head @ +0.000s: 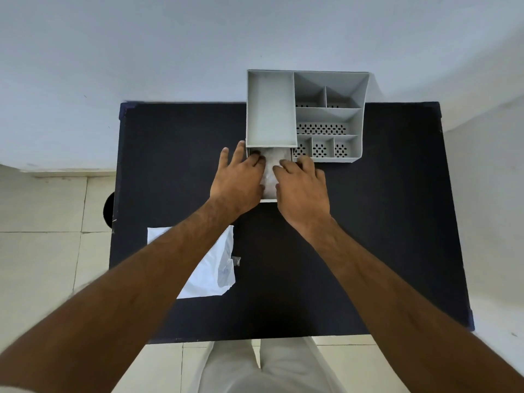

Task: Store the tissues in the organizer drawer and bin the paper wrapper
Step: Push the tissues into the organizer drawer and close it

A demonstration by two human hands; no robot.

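A grey organizer with several compartments stands at the far edge of the black table. Its drawer is pulled out toward me. White tissues lie inside the drawer. My left hand presses on the left side of the tissues, fingertips at the drawer's back. My right hand presses on their right side. Both hands cover most of the drawer. The white paper wrapper lies flat near the table's left front, partly hidden under my left forearm.
The black table stands against a pale wall. A dark round object shows at the table's left edge, on the tiled floor. My light trousers are visible below the front edge.
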